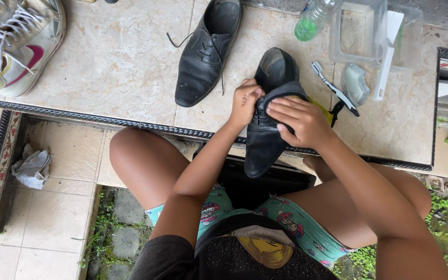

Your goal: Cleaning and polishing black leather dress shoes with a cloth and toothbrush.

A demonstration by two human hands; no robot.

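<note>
Black dress shoe [263,140] at counter [130,62] near edge, toe overhanging. Left hand [245,102] grip closed on shoe's collar. Right hand [302,122] presses dark cloth [286,92] over laces. Second black shoe [206,54] lies apart, unlaced, looks untreated; wiping seemingly midway.

One head-worn view, straight down and close over lap and tiled ledge [130,62].

Black leather lace-up shoe [263,142], scuffed, toe pointed toward the viewer, heel on tiled ledge edge, dark cloth [285,92], possibly a rag, pressed over its laces
</note>
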